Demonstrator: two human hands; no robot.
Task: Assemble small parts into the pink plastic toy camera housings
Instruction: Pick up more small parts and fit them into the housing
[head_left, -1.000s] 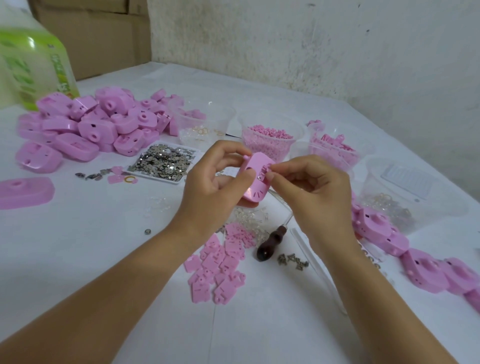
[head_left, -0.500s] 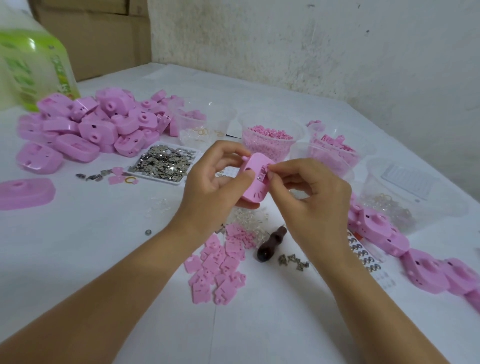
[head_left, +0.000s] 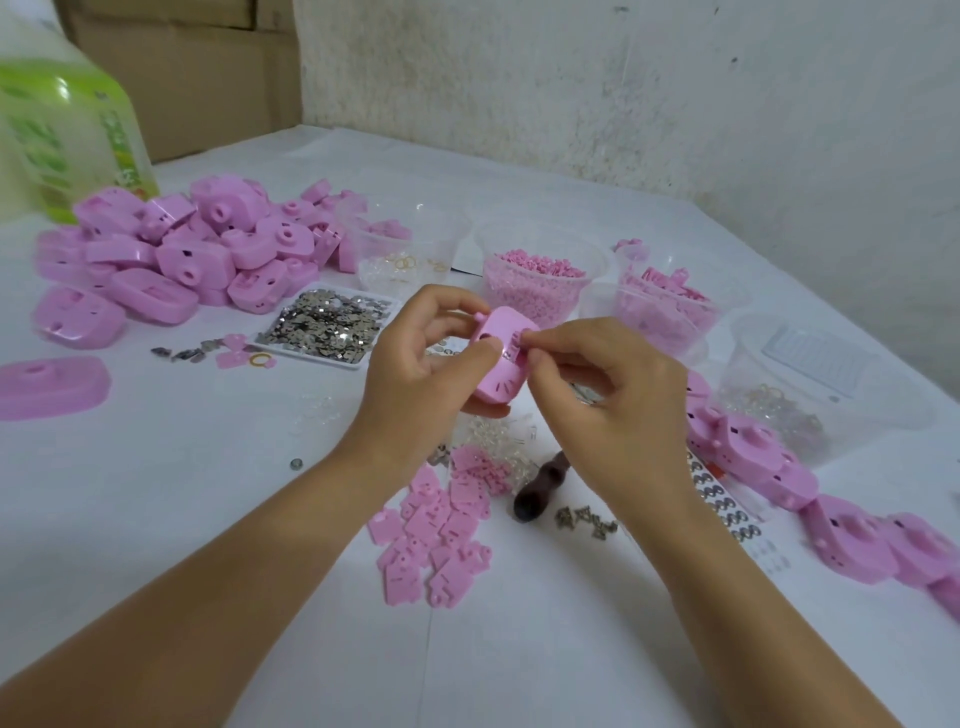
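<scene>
Down low in the middle of the frame, a heap of flat pink pieces (head_left: 436, 535) lies on the white table (head_left: 156, 493). Just right of it lie a dark tool handle (head_left: 540, 486) and some tiny metal bits (head_left: 584, 519).

Above these, the left hand (head_left: 415, 364) curls its fingers and thumb round a pink camera housing (head_left: 498, 364) and holds it up off the table. The right hand (head_left: 613, 395) has curled fingers too. Its thumb and first finger pinch at the housing's upper right edge. Any small part between them is too tiny to see.

Left of the hands sits a tray of shiny silver bits (head_left: 327, 327). Behind the hands stands a clear cup of pink beads (head_left: 540, 283). A big pile of pink housings (head_left: 171, 254) fills the upper left, with a green bottle (head_left: 67, 130) behind it.
</scene>
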